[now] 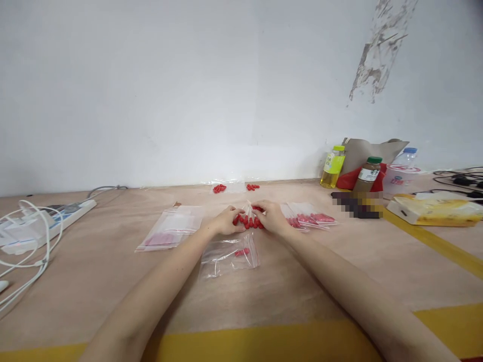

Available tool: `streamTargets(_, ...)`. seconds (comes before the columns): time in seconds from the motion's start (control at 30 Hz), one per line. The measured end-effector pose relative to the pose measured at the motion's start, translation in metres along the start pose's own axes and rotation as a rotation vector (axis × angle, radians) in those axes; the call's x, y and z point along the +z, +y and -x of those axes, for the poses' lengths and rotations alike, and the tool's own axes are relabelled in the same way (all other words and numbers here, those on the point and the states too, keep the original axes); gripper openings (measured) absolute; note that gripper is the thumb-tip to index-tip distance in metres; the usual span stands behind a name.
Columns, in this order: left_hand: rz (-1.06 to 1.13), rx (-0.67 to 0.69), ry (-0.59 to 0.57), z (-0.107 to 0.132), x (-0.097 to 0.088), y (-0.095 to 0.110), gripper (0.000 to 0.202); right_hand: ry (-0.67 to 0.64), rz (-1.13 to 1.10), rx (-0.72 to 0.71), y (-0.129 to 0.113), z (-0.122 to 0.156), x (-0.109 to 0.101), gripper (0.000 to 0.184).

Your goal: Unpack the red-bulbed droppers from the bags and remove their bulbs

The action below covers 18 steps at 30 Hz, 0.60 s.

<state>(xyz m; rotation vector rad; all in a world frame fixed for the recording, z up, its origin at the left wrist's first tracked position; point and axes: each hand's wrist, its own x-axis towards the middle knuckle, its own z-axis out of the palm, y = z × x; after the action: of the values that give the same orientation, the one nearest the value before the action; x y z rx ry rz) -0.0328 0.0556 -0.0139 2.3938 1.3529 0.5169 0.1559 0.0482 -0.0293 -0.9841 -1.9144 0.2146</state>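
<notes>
Fingertips of the left hand (227, 221) touch the left end of a fanned row of red pieces (251, 223) on the brown surface (287, 291); the right hand (272, 216) bends over its right end. Whether either grips a piece, I cannot tell. Nearer the person lies a clear bag (221, 259) with some red inside. Flat bags (171, 226) lie left of the hands, red-filled bags (311, 219) just right. Two red piles, one left (219, 188) and one right (252, 187), sit near the wall (169, 90).

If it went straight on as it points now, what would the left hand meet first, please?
Most likely the red pieces between the left hand and the right hand, though depth is unclear.
</notes>
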Motion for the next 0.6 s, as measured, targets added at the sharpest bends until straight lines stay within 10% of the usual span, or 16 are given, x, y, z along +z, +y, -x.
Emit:
streamTargets(0.3, 0.186, -0.051, 0.061, -0.002, 0.008, -0.004, 0.018, -0.144, 0.127, -0.089, 0.002, 0.008, 0.014, 0.019)
streamTargets(0.6, 0.439, -0.125, 0.106, 0.01, 0.018, 0.006, 0.037, -0.187, 0.175, -0.061, -0.008, 0.011, 0.012, 0.029)
